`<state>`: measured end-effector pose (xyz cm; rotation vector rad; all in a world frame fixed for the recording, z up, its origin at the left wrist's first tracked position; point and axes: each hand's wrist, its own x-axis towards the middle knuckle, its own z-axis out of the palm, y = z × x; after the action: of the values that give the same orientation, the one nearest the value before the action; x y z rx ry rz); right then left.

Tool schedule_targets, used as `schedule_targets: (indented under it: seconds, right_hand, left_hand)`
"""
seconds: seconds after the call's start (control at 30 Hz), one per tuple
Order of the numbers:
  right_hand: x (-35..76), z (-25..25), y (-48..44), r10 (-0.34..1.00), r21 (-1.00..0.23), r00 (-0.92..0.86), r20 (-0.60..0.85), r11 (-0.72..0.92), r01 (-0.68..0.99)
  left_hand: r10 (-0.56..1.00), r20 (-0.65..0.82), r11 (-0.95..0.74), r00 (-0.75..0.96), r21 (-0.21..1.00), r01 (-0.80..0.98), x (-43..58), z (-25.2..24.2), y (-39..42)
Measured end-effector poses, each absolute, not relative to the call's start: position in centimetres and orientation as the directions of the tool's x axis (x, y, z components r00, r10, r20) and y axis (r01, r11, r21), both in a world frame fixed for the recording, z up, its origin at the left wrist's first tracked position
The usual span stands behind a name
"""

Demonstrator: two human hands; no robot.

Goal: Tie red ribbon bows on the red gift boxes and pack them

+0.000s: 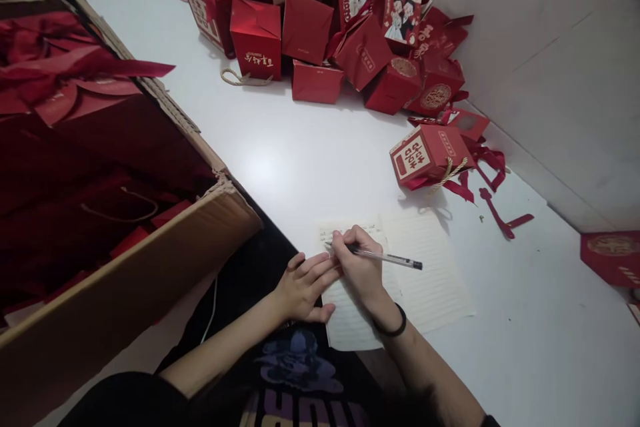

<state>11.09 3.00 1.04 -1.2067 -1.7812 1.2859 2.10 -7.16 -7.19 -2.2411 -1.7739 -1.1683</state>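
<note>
A clear-barrelled pen with a black end (395, 259) is gripped in my right hand (363, 263), its tip on the left page of an open lined notebook (433, 273). A few rows of dark handwriting show near the top of that page; the words are too small to read. My left hand (306, 287) lies flat with fingers stretched out, partly over the notebook's left edge. Its fingertips meet the underside of my right hand. A black band (395, 321) circles my right wrist.
A cardboard box (165, 260) holding red gift bags and ribbons stands at left. Several red gift boxes (306, 27) are piled along the back of the white table (280, 147). One red box with gold cord (433, 153) sits behind the notebook. Red ribbon pieces (505, 217) lie right.
</note>
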Motion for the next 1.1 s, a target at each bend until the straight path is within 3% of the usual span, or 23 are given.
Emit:
schedule_targets:
  seconds: [0.27,0.57,1.1]
  right_hand:
    - [10.8,1.3,2.9,0.904,-0.886,-0.428,-0.023,0.179,0.427]
    - [10.8,1.2,2.8,0.916,-0.892,-0.402,-0.017,0.168,0.421]
    - [10.8,1.0,2.8,0.926,-0.878,-0.377,0.035,0.209,0.431]
  left_hand:
    - [0.874,0.481,-0.295,0.067,0.417,0.860,2.5,-8.1,-7.6]
    - [0.738,0.675,-0.389,-0.009,0.437,0.811,2.4,-6.6,-6.6]
    - [0.737,0.676,-0.410,-0.025,0.476,0.778,2.5,-6.3,-6.6]
